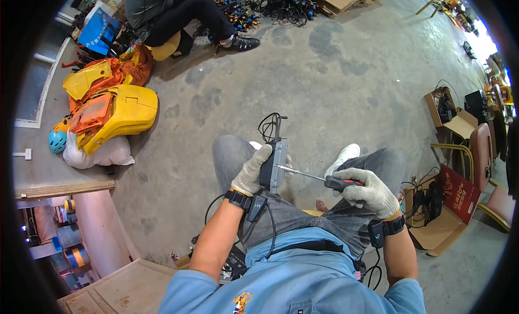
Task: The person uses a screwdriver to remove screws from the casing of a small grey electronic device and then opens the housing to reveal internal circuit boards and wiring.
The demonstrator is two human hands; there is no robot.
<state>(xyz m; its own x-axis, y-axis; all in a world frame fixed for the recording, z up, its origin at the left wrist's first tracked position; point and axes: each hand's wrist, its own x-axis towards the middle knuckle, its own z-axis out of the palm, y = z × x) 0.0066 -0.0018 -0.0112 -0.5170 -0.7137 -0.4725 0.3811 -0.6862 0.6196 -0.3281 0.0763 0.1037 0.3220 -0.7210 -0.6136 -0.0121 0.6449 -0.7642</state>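
Note:
My left hand (253, 170), in a pale knitted glove, is closed around a dark grey box-shaped device (277, 161) held upright above my lap. A black cable (267, 129) loops from the far end of this device. In my gloved right hand (373, 194) is a screwdriver (340, 182) with a black and red handle. Its long metal shaft points left, and the tip meets or nearly meets the device's right-hand face; exact contact is too small to tell. The fingers of my left hand partly cover the device.
At the left lie yellow and orange plastic covers (127, 111) on a white sack (102, 151), beside a blue helmet (57, 141). A seated person (186, 22) is near a heap of cables (281, 5). Cardboard boxes (439, 233) and chairs (478, 151) stand at right.

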